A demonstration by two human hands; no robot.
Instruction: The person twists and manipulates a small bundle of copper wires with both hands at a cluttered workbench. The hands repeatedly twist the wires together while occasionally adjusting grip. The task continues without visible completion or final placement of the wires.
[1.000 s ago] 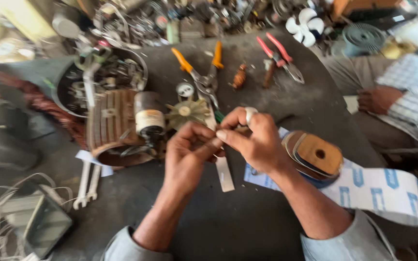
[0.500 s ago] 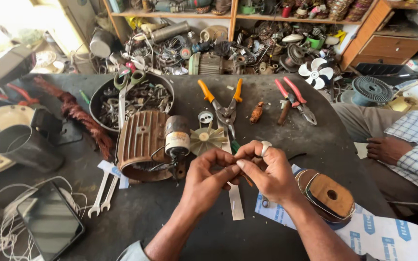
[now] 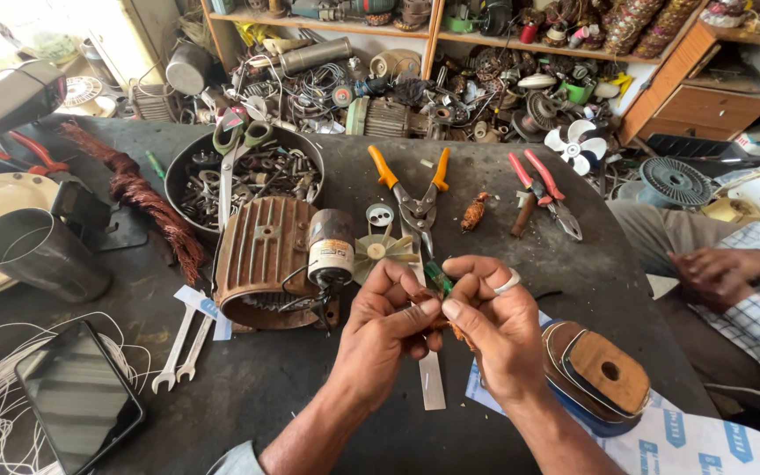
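Above the dark bench (image 3: 292,387), your left hand (image 3: 389,321) and right hand (image 3: 494,325) pinched closed on a small green-tipped copper piece (image 3: 438,280), seemingly light, thin and bendable, best held near its ends.

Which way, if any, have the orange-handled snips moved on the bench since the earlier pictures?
No. The orange-handled snips lie as before, between the finned motor and the red-handled pliers; only the head camera shifted.

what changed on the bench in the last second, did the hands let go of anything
No. The left hand and right hand stay pressed together, pinching the same small copper-coloured piece with a green-handled tool between the fingers. Mostly the camera lifted, bringing the shelves into view. The ribbed motor, orange-handled snips, spanners and the seated person's hand stayed where they were.
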